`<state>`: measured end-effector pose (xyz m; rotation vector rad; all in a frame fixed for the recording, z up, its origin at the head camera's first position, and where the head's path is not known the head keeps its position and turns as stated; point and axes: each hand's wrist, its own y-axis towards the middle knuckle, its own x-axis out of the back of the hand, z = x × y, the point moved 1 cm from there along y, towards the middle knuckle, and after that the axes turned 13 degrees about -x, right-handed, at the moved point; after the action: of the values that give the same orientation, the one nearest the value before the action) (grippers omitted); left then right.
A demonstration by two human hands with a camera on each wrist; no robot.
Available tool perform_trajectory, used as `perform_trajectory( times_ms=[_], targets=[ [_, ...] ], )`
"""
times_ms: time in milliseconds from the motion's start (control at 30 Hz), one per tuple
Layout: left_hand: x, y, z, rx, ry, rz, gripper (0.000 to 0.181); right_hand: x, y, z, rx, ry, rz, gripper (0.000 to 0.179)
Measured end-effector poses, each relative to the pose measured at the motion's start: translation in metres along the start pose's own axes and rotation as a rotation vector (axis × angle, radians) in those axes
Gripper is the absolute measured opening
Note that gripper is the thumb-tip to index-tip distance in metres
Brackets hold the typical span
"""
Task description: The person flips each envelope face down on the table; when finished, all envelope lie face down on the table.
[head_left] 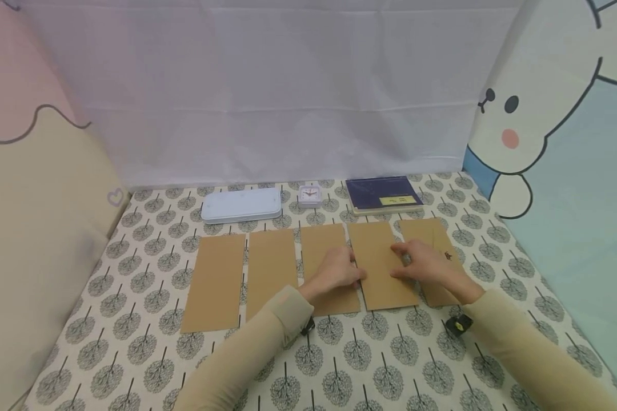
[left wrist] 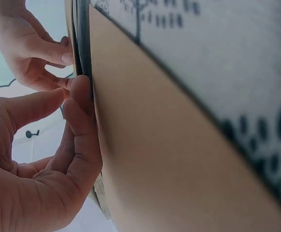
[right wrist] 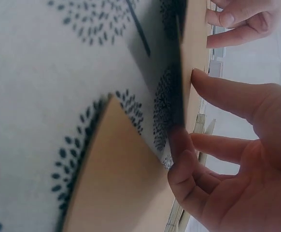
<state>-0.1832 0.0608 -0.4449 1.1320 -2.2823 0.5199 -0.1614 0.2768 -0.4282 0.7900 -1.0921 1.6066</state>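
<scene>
Several brown cardboard rectangles lie in a row on the patterned cloth. My left hand (head_left: pixel 336 268) and right hand (head_left: pixel 424 265) grip opposite long edges of the second cardboard rectangle from the right (head_left: pixel 377 251). In the right wrist view, the right thumb (right wrist: pixel 227 94) touches its upper face while a fingertip goes behind its edge, which stands a little off the cloth. The left fingers (left wrist: pixel 80 121) are at its other edge in the left wrist view, close beside the neighbouring cardboard rectangle (left wrist: pixel 169 145). The rightmost cardboard rectangle (head_left: pixel 437 228) bears a small dark mark and lies partly under the right hand.
Behind the row are a flat white case (head_left: pixel 241 204), a small white clock (head_left: pixel 309 196) and a dark blue book (head_left: pixel 380 191) with a yellow label. Two more cardboard rectangles lie left, one at the end (head_left: pixel 216 279). Hanging cloth (head_left: pixel 288 85) encloses the back and sides.
</scene>
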Motion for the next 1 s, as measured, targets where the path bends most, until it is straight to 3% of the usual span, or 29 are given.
perform_trajectory(
  times_ms=[500,800,1000],
  targets=[
    [0.0,0.0,-0.003,0.008,0.043,0.026,0.025,-0.005,0.001,0.002,-0.07,-0.038,-0.021,0.069],
    [0.001,0.002,-0.002,0.006,0.044,0.037,0.026,-0.005,-0.001,-0.001,-0.056,0.036,-0.077,0.064],
    [0.0,0.008,-0.007,-0.082,0.031,0.045,0.061,0.0,-0.006,-0.013,-0.055,0.096,-0.152,0.062]
  ],
)
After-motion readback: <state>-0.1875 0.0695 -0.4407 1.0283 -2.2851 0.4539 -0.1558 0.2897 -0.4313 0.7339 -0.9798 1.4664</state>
